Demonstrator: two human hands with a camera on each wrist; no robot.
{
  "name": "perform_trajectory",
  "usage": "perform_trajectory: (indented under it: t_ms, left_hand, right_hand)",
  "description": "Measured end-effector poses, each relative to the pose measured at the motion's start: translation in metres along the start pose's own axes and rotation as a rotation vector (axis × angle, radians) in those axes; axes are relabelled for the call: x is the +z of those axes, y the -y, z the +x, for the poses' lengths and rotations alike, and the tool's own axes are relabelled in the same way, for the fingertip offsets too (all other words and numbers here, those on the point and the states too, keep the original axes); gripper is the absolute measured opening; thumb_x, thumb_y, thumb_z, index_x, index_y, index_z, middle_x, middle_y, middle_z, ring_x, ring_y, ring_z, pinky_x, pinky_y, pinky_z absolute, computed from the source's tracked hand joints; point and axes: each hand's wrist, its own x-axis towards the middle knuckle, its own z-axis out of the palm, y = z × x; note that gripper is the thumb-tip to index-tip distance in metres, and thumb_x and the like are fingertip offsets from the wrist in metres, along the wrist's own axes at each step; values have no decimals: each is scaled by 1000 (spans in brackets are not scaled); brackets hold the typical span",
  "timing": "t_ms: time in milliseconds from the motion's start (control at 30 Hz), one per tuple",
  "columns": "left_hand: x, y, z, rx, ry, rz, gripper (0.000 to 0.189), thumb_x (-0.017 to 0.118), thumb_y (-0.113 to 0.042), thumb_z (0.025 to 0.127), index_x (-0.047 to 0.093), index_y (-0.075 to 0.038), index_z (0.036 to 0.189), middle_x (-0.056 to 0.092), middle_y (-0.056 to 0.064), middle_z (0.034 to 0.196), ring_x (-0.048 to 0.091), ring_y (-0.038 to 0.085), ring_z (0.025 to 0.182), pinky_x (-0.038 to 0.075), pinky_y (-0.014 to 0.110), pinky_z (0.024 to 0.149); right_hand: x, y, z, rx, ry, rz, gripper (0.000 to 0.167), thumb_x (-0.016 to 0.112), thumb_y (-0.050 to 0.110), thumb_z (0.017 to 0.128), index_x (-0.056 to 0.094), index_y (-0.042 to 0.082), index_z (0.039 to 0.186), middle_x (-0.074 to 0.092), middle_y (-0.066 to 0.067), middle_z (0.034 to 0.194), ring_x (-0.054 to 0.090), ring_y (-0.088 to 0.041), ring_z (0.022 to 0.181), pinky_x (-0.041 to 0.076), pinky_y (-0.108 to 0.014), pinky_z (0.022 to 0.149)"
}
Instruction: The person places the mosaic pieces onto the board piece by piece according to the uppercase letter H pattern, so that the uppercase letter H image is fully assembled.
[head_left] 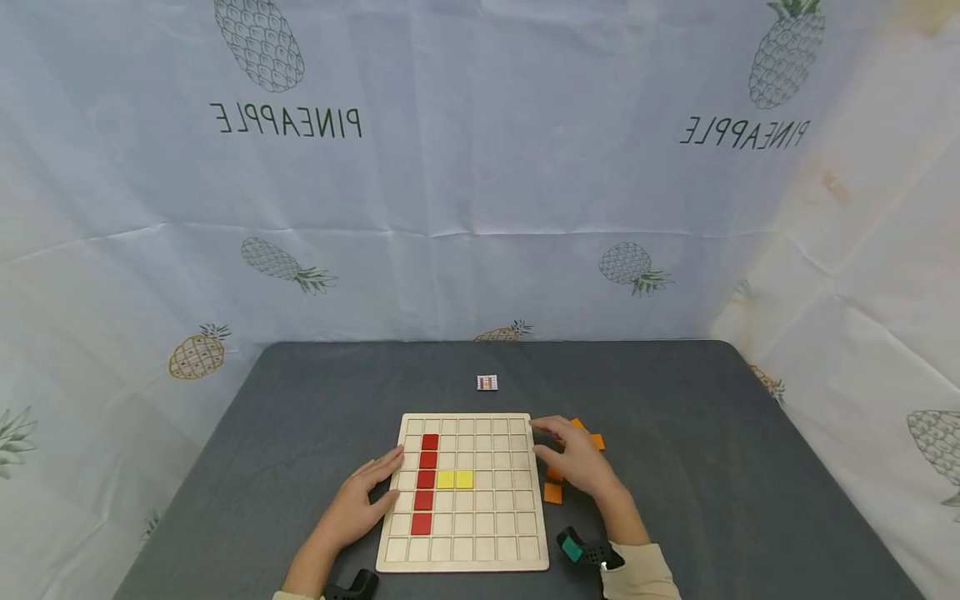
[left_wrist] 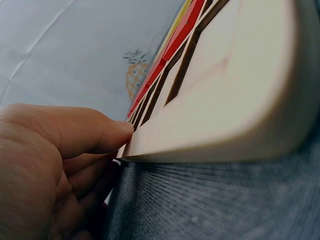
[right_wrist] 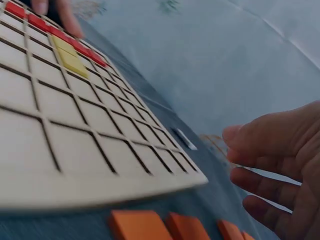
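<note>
A pale wooden grid board [head_left: 501, 525] lies on the table. On it a column of several red square tiles [head_left: 426, 479] stands near the left side, with two yellow tiles [head_left: 465, 479] side by side to its right. My left hand [head_left: 356, 504] rests along the board's left edge, thumb and fingers spread; its thumb [left_wrist: 100, 131] touches the rim. My right hand [head_left: 579, 460] hovers by the board's upper right edge, above loose orange tiles [head_left: 552, 493] that it partly covers. In the right wrist view its fingers [right_wrist: 260, 182] are loosely bent, with nothing between them.
A small card with a coloured grid pattern [head_left: 487, 382] lies beyond the board. The dark grey table [head_left: 337, 375] ends at a pineapple-print cloth [head_left: 525, 183] at the back. Black straps circle both wrists.
</note>
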Motion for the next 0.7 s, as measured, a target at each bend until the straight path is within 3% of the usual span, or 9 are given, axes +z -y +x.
perform_trajectory:
  t_ms: [200,367,700]
  left_hand:
    - [0,1,0,20,-8,4,54,66,-20,86,52,-8,137,47,1,145,42,28,134,27,48,114]
    - [0,1,-1,-4,8,-5,54,66,-19,87,51,-9,138,46,0,146,41,27,136,26,47,115]
    - [0,0,0,-5,6,0,55,66,-19,86,51,-9,138,45,1,146,40,27,136,26,48,115]
  right_hand:
    - [-26,-27,-8,-8,-94,-33,40,70,15,85,63,6,123,64,-10,119,61,-29,103,53,-49,89]
    - [-39,-47,-17,26,-144,-46,41,69,14,85,61,4,125,64,-12,121,62,-30,106,52,-49,89]
    - [-46,-64,-23,131,-129,-102,38,69,9,85,62,2,122,62,-14,118,59,-32,107,51,-49,92]
